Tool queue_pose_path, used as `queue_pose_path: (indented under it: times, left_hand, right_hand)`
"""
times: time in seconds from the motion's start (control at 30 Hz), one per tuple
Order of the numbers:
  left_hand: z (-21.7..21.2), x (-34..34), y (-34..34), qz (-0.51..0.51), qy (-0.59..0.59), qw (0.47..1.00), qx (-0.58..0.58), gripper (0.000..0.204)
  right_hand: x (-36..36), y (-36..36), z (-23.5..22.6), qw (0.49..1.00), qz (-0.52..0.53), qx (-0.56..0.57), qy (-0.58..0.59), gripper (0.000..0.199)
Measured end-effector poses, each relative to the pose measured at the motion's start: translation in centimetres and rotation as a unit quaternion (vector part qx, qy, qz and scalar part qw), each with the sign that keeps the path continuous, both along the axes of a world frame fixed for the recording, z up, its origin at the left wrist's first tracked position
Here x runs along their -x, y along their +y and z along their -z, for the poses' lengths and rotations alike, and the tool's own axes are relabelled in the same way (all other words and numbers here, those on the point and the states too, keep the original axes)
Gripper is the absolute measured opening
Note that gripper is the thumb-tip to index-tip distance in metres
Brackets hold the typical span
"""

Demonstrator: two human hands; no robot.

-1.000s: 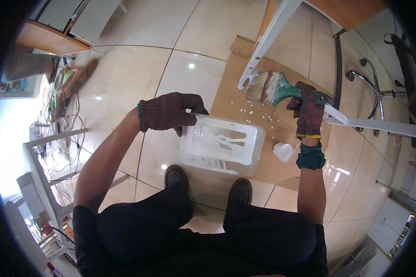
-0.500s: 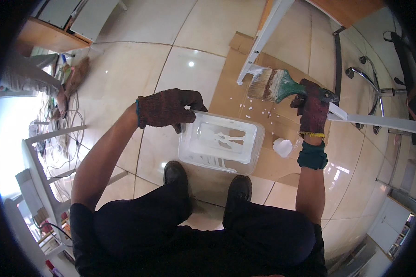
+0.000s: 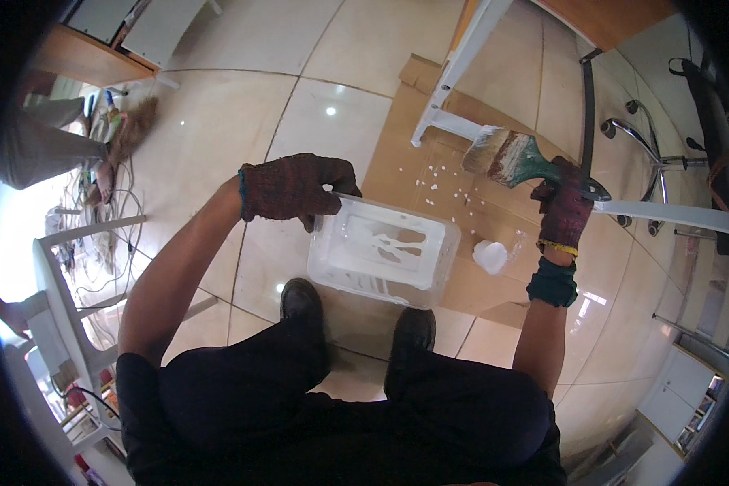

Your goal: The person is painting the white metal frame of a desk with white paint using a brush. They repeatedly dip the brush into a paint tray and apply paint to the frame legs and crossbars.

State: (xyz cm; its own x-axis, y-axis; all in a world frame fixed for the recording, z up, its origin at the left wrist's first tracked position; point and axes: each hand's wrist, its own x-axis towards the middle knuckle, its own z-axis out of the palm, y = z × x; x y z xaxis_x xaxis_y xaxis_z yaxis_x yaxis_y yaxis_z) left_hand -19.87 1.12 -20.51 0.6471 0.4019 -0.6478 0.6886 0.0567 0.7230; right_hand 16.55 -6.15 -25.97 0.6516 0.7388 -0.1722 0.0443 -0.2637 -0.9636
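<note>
The left hand (image 3: 292, 190) pinches 1 corner of a clear tub (image 3: 444, 267) of white paint (image 3: 348, 235), held over the floor (image 3: 227, 138). Rightward, since 0.5 s ago, the brush (image 3: 506, 156) has shifted away from the white leg (image 3: 452, 79) along its crossbar (image 3: 456, 124), suggesting a lengthwise stroke. The right hand (image 3: 564, 206) wraps the green handle (image 3: 535, 166).

Clear, glossy plastic tub (image 3: 446, 263) coated inside with smooth paint (image 3: 350, 241).
At the tub's far-left corner, rough knitted glove (image 3: 287, 189); right, rough-bristled brush (image 3: 504, 158); beyond, matt cardboard (image 3: 391, 154) and shiny tiles (image 3: 324, 134).
</note>
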Motion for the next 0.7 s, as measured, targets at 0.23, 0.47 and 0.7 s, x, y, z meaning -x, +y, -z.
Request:
queue_pose_path:
  times: [0.23,0.47,0.7]
  left_hand:
    - [-0.2,-1.5,-0.1,0.022,0.019,1.0,0.004,0.025]
    - [0.2,-0.5,-0.3,0.003,-0.007,1.0,0.004,0.025]
    - [0.6,-1.0,-0.3,0.018,-0.02,1.0,0.011,0.024]
  right_hand:
    - [2.4,1.0,0.5,0.992,-0.104,-0.057,0.031,0.025]
    - [-2.0,-1.5,1.2,1.0,-0.001,-0.013,-0.003,0.029]
    - [-0.1,-1.4,1.1,0.991,-0.07,-0.113,-0.018,0.032]
